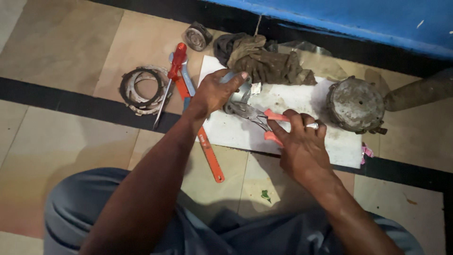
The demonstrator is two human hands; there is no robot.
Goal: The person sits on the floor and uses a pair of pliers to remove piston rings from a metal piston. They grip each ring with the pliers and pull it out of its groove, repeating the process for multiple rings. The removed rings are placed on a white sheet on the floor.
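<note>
The right hand [302, 141] is squeezing red-handled steel pliers [257, 115], nose biting a small round grey metal part [238, 92] on the white board [292, 101] — the left hand [214, 92] is clamping it down. The part is not yet apart; red-handled screwdriver [172, 75] and dirty rag [269, 63] are lying unused.

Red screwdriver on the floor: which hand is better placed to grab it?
Left. The left hand rests on the metal part, just beside the red screwdriver. The right hand is farther away and holds the pliers.

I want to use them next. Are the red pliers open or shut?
Nearly shut. The right hand squeezes the pliers, handles close together, tips on the metal part under the left hand.
</note>
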